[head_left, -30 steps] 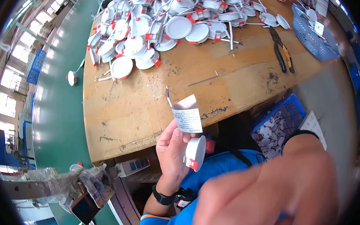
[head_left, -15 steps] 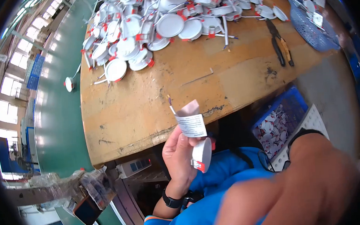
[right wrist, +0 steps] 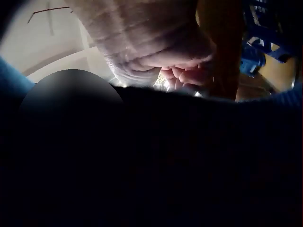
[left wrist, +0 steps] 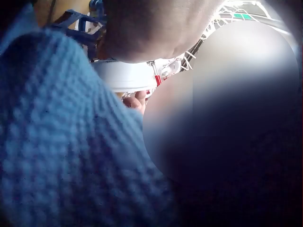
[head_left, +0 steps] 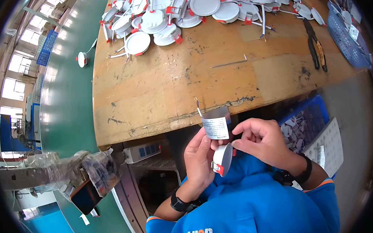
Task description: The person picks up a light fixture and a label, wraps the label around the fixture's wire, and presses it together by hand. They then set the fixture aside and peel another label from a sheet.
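In the head view my left hand holds a small round white downlight with red-tipped spring clips, its face tilted toward the right. Above the thumb, a white printed label stands at the lamp's cable, with a greyish flap behind it. Bare coloured wire ends stick up past the label. My right hand is just right of the lamp, thumb tip right at its rim, index finger apart from the thumb near the label. In the left wrist view the downlight shows below a blurred hand; the right wrist view is mostly dark.
A heap of similar downlights covers the table's far side. Black-and-yellow pliers and a thin metal rod lie nearer. A blue basket stands far right, a blue crate below. A phone hangs at lower left.
My right hand has come from close under the camera, blurred, to beside the downlight. The left hand keeps its hold and appears further right in the view.
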A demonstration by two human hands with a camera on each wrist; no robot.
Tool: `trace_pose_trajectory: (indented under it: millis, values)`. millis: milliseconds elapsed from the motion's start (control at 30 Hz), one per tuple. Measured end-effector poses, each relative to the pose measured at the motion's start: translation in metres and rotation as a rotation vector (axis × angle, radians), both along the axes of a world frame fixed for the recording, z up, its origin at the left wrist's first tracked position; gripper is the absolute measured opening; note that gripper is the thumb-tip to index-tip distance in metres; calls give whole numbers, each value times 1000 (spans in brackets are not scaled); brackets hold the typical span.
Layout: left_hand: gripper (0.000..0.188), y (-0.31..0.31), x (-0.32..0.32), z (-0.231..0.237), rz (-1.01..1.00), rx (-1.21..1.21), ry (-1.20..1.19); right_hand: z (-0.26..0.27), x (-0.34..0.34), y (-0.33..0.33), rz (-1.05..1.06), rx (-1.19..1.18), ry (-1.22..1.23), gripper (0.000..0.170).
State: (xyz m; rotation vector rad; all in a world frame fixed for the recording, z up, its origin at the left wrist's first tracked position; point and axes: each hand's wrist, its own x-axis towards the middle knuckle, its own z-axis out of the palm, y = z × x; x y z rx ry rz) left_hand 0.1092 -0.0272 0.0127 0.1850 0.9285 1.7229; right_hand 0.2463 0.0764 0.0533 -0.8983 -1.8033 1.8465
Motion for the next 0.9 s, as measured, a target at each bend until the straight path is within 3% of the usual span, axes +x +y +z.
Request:
trace_pose_trajectory:
  millis: [300, 900]
  values:
    - [30, 7, 4, -4, 14, -67, 27, -10, -6, 2, -36, -327, 80, 20]
    - [30, 7, -1, -4, 8, -85, -92, -22, -10, 10, -59, -273, 10, 15]
